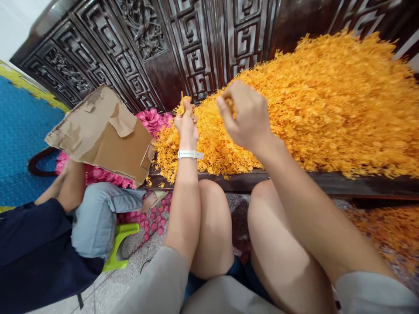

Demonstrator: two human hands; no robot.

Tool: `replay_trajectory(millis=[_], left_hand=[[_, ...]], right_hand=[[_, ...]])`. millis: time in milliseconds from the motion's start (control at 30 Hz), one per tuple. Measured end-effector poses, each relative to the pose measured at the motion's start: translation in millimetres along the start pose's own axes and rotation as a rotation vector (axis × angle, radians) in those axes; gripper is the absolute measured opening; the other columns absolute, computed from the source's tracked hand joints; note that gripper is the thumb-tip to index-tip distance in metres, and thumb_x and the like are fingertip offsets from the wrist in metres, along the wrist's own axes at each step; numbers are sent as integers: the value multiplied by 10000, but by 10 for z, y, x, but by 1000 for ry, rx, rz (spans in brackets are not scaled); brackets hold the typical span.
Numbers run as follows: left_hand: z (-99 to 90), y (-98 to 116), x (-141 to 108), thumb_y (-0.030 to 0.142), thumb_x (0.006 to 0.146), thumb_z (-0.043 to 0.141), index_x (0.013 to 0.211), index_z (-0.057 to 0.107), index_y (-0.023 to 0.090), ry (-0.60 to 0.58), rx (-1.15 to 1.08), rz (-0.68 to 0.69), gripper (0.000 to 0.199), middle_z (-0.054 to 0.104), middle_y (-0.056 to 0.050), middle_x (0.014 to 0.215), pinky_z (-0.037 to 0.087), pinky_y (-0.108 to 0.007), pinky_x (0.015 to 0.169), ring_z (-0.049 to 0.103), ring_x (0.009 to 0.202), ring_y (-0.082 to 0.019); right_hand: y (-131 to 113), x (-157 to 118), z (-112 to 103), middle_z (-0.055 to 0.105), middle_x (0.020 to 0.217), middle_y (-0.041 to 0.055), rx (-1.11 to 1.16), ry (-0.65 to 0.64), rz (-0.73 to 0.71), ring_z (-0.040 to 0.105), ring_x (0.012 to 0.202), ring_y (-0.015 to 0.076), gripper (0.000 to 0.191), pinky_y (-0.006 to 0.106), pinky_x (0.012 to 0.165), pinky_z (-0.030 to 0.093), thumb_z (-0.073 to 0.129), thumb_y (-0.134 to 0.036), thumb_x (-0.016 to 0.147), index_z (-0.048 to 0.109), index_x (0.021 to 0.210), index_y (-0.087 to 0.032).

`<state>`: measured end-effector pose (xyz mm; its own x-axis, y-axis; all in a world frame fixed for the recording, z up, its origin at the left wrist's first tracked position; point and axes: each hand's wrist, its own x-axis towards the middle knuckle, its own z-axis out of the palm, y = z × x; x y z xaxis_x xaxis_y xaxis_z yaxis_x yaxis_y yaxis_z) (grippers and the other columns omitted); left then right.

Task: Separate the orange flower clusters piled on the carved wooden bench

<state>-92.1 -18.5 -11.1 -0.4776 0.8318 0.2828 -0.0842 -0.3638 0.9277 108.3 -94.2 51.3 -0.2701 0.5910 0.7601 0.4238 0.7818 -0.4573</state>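
Left hand (187, 124): fingers closed on a small yellow-orange plastic-looking floret piece (181, 107), with a thin stem-like part pointing up. Right hand (245, 111): raised just right of it, fingers curled; a blurred orange bit shows by the thumb, but cannot tell whether it is gripped or lies behind. Hands are apart. Beneath and beyond them, extending far to the right, is a large heap of loose yellow-orange artificial florets (327, 100) on the dark carved-wood surface (294, 183). Progress, judged: one piece in hand, the bulk of the heap left to handle; no finished item can be told apart from it. Below right of the hands, a deeper-orange mass (386, 231); its state, done or unused, cannot be determined. Left of the hands, a torn brown cardboard box (121, 150) and bright pink artificial flowers (152, 122), with a co-worker's bare arm (72, 181) partly behind the cardboard.
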Motion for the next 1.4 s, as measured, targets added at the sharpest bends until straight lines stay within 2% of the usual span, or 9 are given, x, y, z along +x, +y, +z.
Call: replay_trajectory(millis=[133, 233, 333, 467, 633, 767, 967, 1200, 1400], left_hand=[[219, -28, -106, 245, 1002, 749, 1004, 758, 161, -100, 36, -18, 84, 733, -90, 972, 428, -241, 589, 599, 729, -113], [348, -4, -246, 267, 916, 852, 971, 769, 199, -249, 60, -3, 120, 736, -61, 875, 463, -250, 624, 624, 739, -127], [406, 60, -335, 328, 818, 941, 928, 760, 207, -403, 52, 48, 244, 729, -50, 843, 523, -281, 708, 669, 788, -155], [443, 139, -377, 267, 784, 954, 791, 696, 189, -452, 86, 127, 270, 693, -43, 795, 545, -315, 769, 669, 804, -175], [402, 116, -284, 109, 811, 871, 721, 606, 197, -81, 120, 107, 293, 642, -31, 781, 525, -285, 748, 651, 859, -188], [266, 82, -226, 161, 862, 857, 755, 626, 193, 115, 81, 67, 257, 651, -21, 787, 496, -258, 687, 626, 789, -151], [290, 259, -371, 353, 917, 866, 1028, 795, 177, -155, -88, -30, 220, 692, -70, 919, 377, -234, 531, 551, 640, -91], [407, 243, -465, 387, 860, 914, 1081, 816, 222, -309, -122, -176, 292, 568, -25, 753, 426, -257, 567, 598, 676, -143], [352, 297, -460, 322, 926, 853, 1205, 781, 250, -293, -171, -265, 297, 694, -72, 945, 466, -258, 601, 624, 692, -128]], right_hand=[[732, 62, 122, 526, 1455, 239, -176, 32, 134, 493, 1355, 398, 688, 647, 1150, 409, 394, -749, 1040, 571, 1394, -187], [913, 17, 172, 605, 1365, 202, -124, -78, 158, 533, 1327, 389, 742, 642, 1150, 415, 333, -795, 1031, 578, 1389, -194], [952, -10, 199, 681, 1070, 122, 1, -127, 167, 617, 1138, 322, 694, 534, 1084, 489, 309, -816, 1022, 655, 1173, -233], [976, 12, 220, 551, 764, 33, 216, -135, 207, 587, 843, 227, 698, 419, 860, 550, 307, -839, 1009, 607, 856, -227], [426, 83, 59, 383, 680, -12, 517, -174, 173, 465, 657, 137, 667, 288, 634, 487, 420, -814, 1005, 474, 710, -218], [113, 90, -41, 470, 772, 13, 503, -117, 157, 568, 742, 155, 596, 308, 703, 552, 367, -726, 1076, 582, 876, -208], [863, 22, 197, 618, 1123, 120, 57, 27, 231, 654, 1089, 283, 479, 520, 1016, 557, 536, -528, 1071, 559, 1413, -193], [658, 23, 260, 625, 884, 48, 416, -100, 220, 601, 876, 194, 550, 346, 829, 557, 464, -740, 1039, 621, 972, -217], [701, 67, 275, 500, 700, -9, 637, -104, 364, 449, 618, 140, 533, 275, 540, 412, 529, -750, 1011, 543, 856, -240]])
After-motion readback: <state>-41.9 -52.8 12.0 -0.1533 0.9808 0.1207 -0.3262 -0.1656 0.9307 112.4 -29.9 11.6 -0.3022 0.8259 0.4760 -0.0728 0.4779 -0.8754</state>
